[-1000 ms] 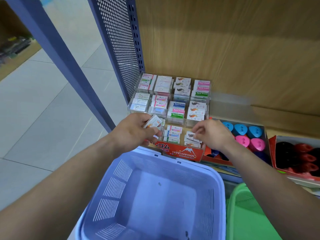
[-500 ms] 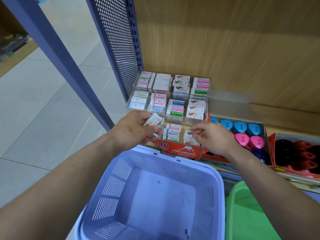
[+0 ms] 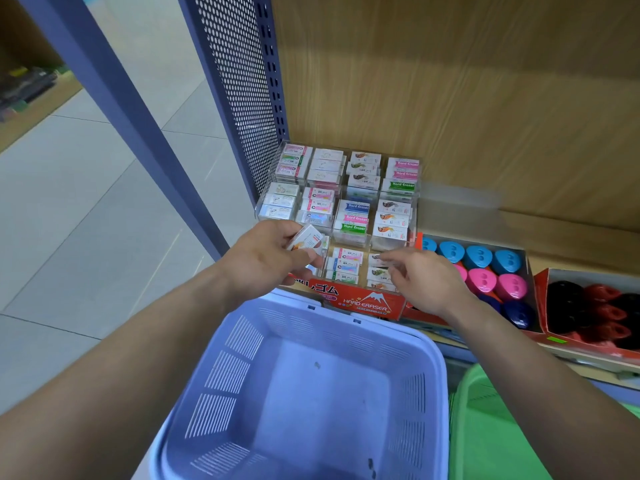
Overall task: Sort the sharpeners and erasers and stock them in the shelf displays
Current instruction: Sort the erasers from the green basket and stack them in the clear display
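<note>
A: What's different from a second ago?
B: The right hand (image 3: pixel 427 282). Its fingertips (image 3: pixel 398 255) were bunched down on the erasers (image 3: pixel 379 273) in the front right slot of the display (image 3: pixel 363 301).
A: And now?
B: They've loosened and lifted, and are spread loosely above that stack with the index stretched forward. The hand itself has drawn back a little toward the basket (image 3: pixel 242 341).

- My left hand (image 3: pixel 273 258), at frame centre, pinches a small white boxed eraser (image 3: pixel 306 239) between thumb and fingers; its forearm enters from the lower left.
- My right hand (image 3: pixel 426 282), just right of centre, lies palm down with fingers loosely bent.
</note>
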The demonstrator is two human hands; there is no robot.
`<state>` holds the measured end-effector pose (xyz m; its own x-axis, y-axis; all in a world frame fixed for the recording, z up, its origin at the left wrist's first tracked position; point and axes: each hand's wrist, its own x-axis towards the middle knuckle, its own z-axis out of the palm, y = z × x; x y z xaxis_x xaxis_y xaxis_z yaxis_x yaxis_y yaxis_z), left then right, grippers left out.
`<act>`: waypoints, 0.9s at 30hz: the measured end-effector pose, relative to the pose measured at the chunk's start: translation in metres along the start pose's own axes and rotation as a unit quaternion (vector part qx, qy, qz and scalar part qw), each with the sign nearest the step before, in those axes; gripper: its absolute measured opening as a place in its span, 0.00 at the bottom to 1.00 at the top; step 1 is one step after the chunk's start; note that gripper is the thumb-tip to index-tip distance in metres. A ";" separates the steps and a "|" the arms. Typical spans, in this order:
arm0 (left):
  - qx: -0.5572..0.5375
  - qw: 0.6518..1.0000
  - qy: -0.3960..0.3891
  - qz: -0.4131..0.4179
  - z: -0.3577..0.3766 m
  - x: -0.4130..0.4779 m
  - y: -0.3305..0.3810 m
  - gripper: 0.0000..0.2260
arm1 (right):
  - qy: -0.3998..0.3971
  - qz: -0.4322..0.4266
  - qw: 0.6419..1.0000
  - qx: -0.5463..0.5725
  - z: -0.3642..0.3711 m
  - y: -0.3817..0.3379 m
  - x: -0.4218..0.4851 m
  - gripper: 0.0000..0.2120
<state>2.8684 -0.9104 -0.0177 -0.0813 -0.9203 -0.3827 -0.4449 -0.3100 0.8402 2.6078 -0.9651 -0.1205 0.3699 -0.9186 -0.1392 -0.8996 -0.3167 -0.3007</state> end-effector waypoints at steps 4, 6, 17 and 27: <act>-0.018 1.000 0.001 -0.001 0.001 0.001 0.001 0.06 | -0.044 -0.002 0.998 -0.055 0.000 -0.002 0.003 0.20; -0.038 0.999 0.005 -0.013 0.002 0.000 0.001 0.08 | -0.054 0.001 0.997 -0.058 -0.002 -0.002 0.005 0.20; -0.092 0.995 -0.031 0.003 0.012 -0.001 0.002 0.11 | 0.107 -0.015 0.994 0.027 -0.047 -0.030 -0.029 0.13; -0.110 0.994 0.012 0.026 0.021 -0.005 0.016 0.11 | 0.028 -0.066 0.914 0.399 -0.062 -0.070 -0.026 0.05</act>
<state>2.8434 -0.9060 -0.0108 -0.0761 -0.9413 -0.3288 -0.2347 -0.3036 0.9234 2.6463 -0.9333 -0.0378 0.4314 -0.9021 -0.0102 -0.3834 -0.1730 -0.9072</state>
